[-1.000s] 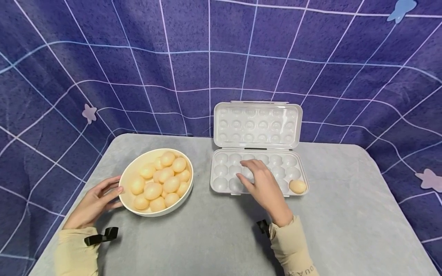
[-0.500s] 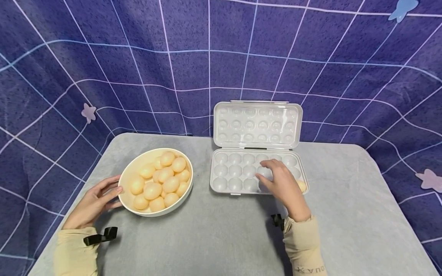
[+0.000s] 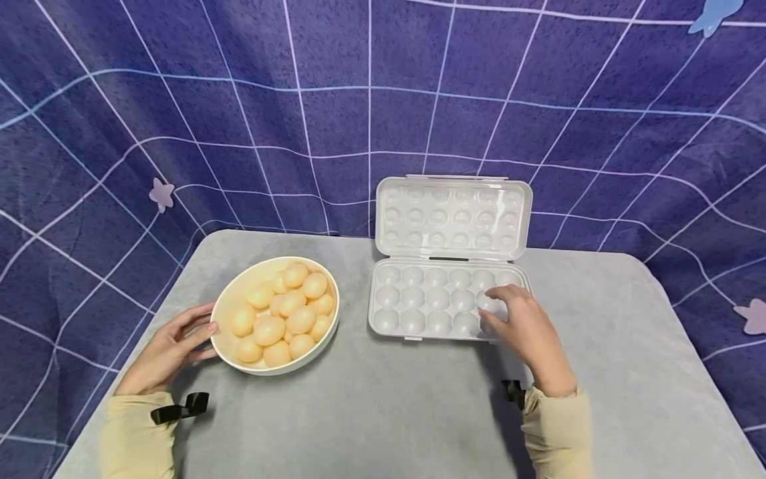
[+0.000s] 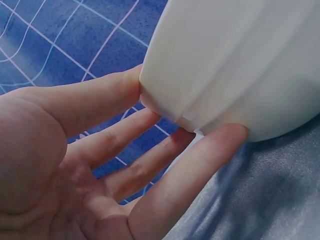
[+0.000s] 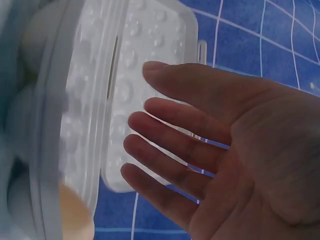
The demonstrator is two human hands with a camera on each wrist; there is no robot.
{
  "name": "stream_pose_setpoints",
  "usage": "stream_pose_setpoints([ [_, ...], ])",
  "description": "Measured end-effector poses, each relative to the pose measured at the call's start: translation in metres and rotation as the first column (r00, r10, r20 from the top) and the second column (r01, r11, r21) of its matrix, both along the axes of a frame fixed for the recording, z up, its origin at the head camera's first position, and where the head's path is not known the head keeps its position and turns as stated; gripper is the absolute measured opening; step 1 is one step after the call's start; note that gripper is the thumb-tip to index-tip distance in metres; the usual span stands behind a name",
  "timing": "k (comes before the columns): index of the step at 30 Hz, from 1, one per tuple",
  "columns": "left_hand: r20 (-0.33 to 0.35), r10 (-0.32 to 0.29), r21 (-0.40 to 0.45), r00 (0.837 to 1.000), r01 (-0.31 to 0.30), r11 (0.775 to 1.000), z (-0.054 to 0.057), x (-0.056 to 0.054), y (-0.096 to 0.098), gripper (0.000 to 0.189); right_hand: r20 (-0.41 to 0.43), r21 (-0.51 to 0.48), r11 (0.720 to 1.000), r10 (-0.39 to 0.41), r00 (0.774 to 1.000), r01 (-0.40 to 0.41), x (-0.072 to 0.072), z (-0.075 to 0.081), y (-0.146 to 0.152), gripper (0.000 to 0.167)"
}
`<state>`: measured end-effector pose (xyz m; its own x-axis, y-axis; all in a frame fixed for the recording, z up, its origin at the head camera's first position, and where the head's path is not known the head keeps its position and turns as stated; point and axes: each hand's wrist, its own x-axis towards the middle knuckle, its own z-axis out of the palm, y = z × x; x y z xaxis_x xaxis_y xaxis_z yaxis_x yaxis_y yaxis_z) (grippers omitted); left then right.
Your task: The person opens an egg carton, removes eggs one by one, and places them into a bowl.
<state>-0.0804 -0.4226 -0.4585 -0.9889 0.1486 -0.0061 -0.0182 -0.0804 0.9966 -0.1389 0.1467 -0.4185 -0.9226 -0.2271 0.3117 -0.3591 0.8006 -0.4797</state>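
A cream bowl (image 3: 224, 299) full of eggs (image 3: 269, 330) stands on the left. My left hand (image 3: 164, 352) pinches its left side, the thumb over the rim and the other fingers against the outer wall and underside. Further right lies a white plastic egg box (image 3: 399, 334), its hinged lid (image 3: 451, 216) raised at the back. Over the right end of its tray hovers my right hand (image 3: 526, 329), fingers spread and nothing between them. An egg (image 5: 75, 212) in the tray shows in the right wrist view; in the head view the hand hides it.
A grey table (image 3: 383, 406) carries both containers. Behind and around it hangs a blue curtain (image 3: 299, 120) with pale grid lines and star shapes. The box's raised lid stands close in front of the curtain.
My right hand has moved to the right across the tray, from its middle to its right end, covering the egg there. My left hand has stayed on the bowl. The whole head view has shifted slightly.
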Motion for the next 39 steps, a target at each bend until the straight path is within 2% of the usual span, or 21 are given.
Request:
stream_pose_setpoints([
  [9, 0.022, 0.012, 0.011, 1.0, -0.012, 1.0, -0.004, 0.001, 0.001, 0.039, 0.068, 0.025, 0.999, -0.022, 0.997, 0.021, 0.005, -0.006, 0.031, 0.027],
  [20, 0.02, 0.022, -0.012, 1.0, -0.021, 1.0, -0.001, 0.004, -0.002, 0.038, 0.027, 0.052, 0.999, -0.017, 0.999, 0.016, 0.002, -0.017, 0.04, 0.016],
  [29, 0.02, 0.021, -0.004, 1.0, -0.021, 1.0, 0.001, 0.005, -0.002, 0.038, 0.043, 0.033, 0.999, -0.015, 0.999, 0.014, 0.0, -0.02, 0.042, 0.014],
  [35, 0.018, 0.015, -0.016, 1.0, -0.015, 1.0, 0.002, 0.001, -0.001, 0.038, 0.011, 0.002, 0.999, -0.05, 0.999, 0.05, 0.003, -0.015, 0.043, 0.02],
  [39, 0.021, 0.011, -0.016, 1.0, -0.011, 1.0, 0.001, -0.001, 0.0, 0.039, -0.051, -0.015, 0.999, -0.048, 0.998, 0.047, 0.003, -0.012, 0.041, 0.021],
])
